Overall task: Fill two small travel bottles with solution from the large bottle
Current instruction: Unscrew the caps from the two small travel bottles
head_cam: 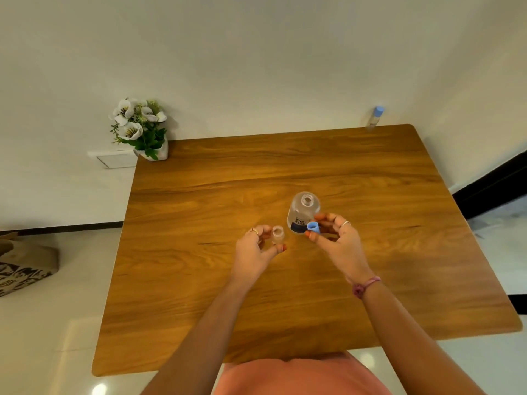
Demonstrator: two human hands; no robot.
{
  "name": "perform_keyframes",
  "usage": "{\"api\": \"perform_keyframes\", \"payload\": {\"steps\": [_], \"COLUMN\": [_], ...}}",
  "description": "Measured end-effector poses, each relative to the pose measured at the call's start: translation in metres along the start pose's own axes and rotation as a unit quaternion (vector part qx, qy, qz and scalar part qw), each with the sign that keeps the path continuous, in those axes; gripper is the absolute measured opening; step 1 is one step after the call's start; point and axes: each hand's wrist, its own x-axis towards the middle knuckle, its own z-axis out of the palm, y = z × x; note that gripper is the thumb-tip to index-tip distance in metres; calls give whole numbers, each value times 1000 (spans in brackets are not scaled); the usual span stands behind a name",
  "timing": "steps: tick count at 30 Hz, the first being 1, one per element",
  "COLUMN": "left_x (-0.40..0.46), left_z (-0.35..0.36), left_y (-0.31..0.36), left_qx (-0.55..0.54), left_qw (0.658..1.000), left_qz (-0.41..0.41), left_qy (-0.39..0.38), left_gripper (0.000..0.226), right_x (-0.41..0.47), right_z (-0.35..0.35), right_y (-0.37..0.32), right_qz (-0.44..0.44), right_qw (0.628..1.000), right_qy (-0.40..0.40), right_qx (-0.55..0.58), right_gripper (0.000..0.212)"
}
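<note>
Pinching the blue cap (313,226) in her right hand (339,240), she grips the small bottle (278,234) with her left hand (256,250), just beside the uncapped large bottle (302,213) (cap squarely, I'd say).

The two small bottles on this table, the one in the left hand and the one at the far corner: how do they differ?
The near small bottle is uncapped, its mouth open; the far small bottle wears a blue cap. The near one is gripped by the left hand mid-table; the far one stands alone at the table's back right corner. Both are clear and upright.
</note>
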Motion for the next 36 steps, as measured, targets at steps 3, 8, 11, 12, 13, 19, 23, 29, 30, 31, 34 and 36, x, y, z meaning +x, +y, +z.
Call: {"api": "perform_keyframes", "payload": {"steps": [3, 8, 11, 12, 13, 19, 23, 29, 30, 31, 34, 36], "left_x": [0, -1, 0, 1, 2, 3, 4, 5, 5, 6, 15, 28], "left_z": [16, 31, 38, 41, 44, 51, 55, 43, 37, 30, 7, -5], "left_y": [-11, -16, -20, -22, -24, -31, -31, -28, -27, -25, -16, -2], "left_qx": [38, 48, 45, 51, 58, 90, 104, 126, 127, 135, 184, 188], "left_qw": [999, 999, 999, 998, 998, 995, 994, 987, 984, 981, 971, 975], "left_qz": [-18, -17, -21, -26, -31, -37, -23, -54, -61, -64, -54, -47], "left_qy": [-19, -16, -17, -18, -19, -15, -17, -89, -109, -126, -141, -104], "left_gripper": [46, 47, 44, 43, 42, 45, 44, 71, 75, 77, 72, 65], "right_x": [-2, -3, -2, -1, -1, 6, 7, 7, 8, 9, 15, 25], "right_z": [4, 18, 25, 26, 27, 31, 31, 18, 13, 7, -16, -34], "right_y": [27, 61, 68, 70, 71, 87, 92, 87, 86, 86, 82, 77], "right_qz": [20, 24, 1, 2, 5, 40, 47, 31, 31, 29, 9, -9], "right_qw": [1000, 991, 977, 975, 974, 969, 970, 976, 977, 979, 984, 986], "right_qy": [8, -14, -44, -47, -46, -52, -52, -55, -56, -56, -38, -14], "right_qx": [-21, -131, -208, -216, -221, -238, -233, -207, -203, -195, -172, -164], "right_gripper": [42, 40, 41, 41, 42, 43, 46, 55, 54, 52, 48, 46]}}
